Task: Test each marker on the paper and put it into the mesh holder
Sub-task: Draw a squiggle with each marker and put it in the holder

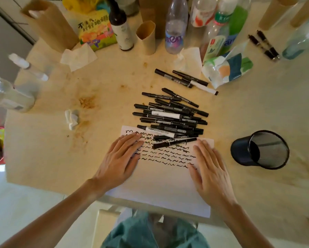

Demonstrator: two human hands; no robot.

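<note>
A heap of black markers (171, 116) lies on the counter (105, 97), its near edge overlapping the top of the paper (160, 183), which carries rows of black squiggles. One marker (174, 143) lies alone across the scribbles, between the hands. The left hand (121, 158) and right hand (210, 169) both rest flat and spread on the sheet, holding nothing. The mesh holder (262, 150) stands right of the paper, apart from it. A smaller marker group (186, 79) lies farther back.
</note>
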